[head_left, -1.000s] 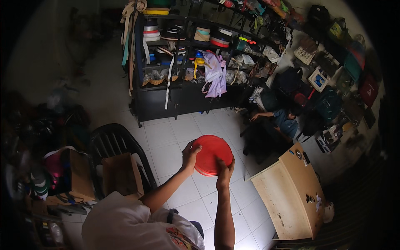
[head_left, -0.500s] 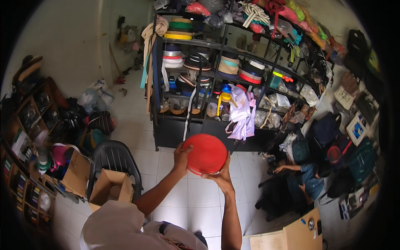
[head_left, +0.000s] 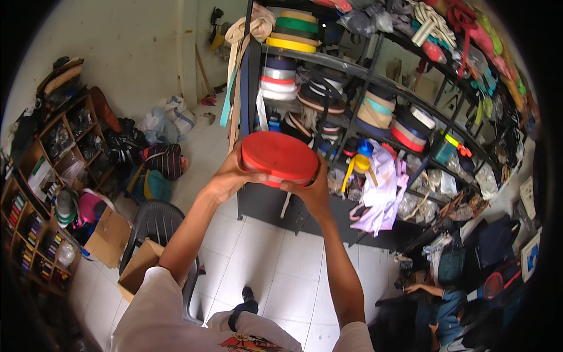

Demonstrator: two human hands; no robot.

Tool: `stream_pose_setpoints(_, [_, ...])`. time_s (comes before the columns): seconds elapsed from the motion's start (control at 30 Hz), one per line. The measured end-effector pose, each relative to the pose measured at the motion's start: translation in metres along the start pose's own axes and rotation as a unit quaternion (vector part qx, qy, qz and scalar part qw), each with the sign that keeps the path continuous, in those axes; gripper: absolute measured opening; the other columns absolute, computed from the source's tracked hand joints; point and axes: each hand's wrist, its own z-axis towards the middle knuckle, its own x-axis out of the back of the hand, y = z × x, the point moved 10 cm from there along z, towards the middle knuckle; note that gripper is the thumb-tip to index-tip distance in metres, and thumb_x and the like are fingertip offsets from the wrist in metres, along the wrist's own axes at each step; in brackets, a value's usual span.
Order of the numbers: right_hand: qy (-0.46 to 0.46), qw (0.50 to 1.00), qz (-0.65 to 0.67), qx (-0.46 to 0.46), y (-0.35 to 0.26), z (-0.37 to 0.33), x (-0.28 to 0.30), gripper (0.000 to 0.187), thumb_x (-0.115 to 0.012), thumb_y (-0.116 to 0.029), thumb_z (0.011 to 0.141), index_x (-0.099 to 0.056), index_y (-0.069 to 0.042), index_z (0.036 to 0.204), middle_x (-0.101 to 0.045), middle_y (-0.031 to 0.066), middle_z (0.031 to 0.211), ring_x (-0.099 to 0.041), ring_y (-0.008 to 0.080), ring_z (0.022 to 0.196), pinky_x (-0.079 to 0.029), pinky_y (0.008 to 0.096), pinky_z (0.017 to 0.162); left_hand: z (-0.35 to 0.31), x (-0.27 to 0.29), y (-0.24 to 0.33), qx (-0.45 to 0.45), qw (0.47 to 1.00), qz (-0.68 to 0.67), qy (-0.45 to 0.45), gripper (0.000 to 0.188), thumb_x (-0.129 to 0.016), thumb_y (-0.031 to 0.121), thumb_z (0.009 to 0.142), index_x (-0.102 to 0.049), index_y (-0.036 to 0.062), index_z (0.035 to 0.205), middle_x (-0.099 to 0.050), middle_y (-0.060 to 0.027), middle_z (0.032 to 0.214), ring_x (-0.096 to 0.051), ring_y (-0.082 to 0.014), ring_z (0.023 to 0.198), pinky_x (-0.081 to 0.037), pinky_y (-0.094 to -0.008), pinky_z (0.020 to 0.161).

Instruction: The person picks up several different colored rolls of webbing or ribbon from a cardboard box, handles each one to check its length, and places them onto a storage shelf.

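A large flat roll of red webbing strap (head_left: 279,154) is raised out in front of me at shelf height, tilted a little. My left hand (head_left: 230,176) grips its left side, thumb along the lower edge. On the right side my right hand (head_left: 311,186) clasps it, thumb beneath the near rim and fingers behind, partly hidden. Beyond the roll stands a black shelf rack (head_left: 346,66). It bears stacks of strap rolls, such as a yellow roll (head_left: 291,44), a green roll (head_left: 297,26) and a white and red stack (head_left: 278,82). The red roll covers part of the lower shelves.
Left of me are a black plastic chair (head_left: 153,222) and an open cardboard box (head_left: 139,267). A lilac cloth (head_left: 378,190) hangs off the rack. At the lower right a person in a blue shirt (head_left: 450,317) is low down among bags. A thread cabinet (head_left: 36,234) stands far left.
Both hands have lifted the red roll up and forward, toward the rack. The rack looks nearer, and a foot now shows on the floor below me.
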Motion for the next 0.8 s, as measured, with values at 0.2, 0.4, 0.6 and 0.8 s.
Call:
stream_pose_setpoints(0.2, [-0.033,0.992,-0.052,0.11,-0.01,0.173,0.016,0.103,-0.087,-0.03,0.064,-0.025,0.001,0.14,-0.046,0.0159,0.132,-0.047,0.0233,0.122,-0.04,0.0344,0.101,0.162,0.03,0.054,-0.093,0.995,-0.004,-0.035,0.076,-0.076,-0.007,0.068,-0.037,-0.0033,0.133,-0.053,-0.0139,0.124,-0.054,-0.0221,0.115,-0.048,-0.0346,0.096])
stream_pose_setpoints(0.4, [-0.01,0.989,0.017,0.15,-0.016,0.322,0.047,0.096,-0.084,-0.027,0.068,-0.028,0.004,0.139,-0.05,0.0164,0.128,-0.049,0.0226,0.12,-0.04,0.0331,0.099,0.322,0.053,0.083,-0.192,0.98,0.017,-0.041,0.074,-0.079,-0.001,0.07,-0.037,-0.0046,0.131,-0.055,-0.0146,0.118,-0.057,-0.0207,0.11,-0.05,-0.0328,0.094])
stream_pose_setpoints(0.6, [0.023,0.97,0.035,0.238,-0.016,0.437,0.075,0.09,-0.083,-0.027,0.069,-0.032,0.007,0.135,-0.05,0.018,0.126,-0.051,0.0233,0.118,-0.037,0.0327,0.102,0.438,0.058,0.122,-0.287,0.949,0.127,-0.039,0.085,-0.085,0.008,0.065,-0.036,-0.0071,0.132,-0.054,-0.0152,0.119,-0.057,-0.0206,0.108,-0.049,-0.0307,0.093])
stream_pose_setpoints(0.8, [0.036,0.955,0.006,0.294,-0.017,0.523,0.099,0.091,-0.082,-0.031,0.068,-0.033,0.008,0.134,-0.05,0.0194,0.126,-0.05,0.0238,0.117,-0.036,0.0327,0.102,0.501,0.068,0.128,-0.32,0.916,0.243,0.011,0.102,-0.086,0.041,0.062,-0.035,-0.0089,0.134,-0.052,-0.0187,0.123,-0.051,-0.0236,0.116,-0.039,-0.0345,0.102])
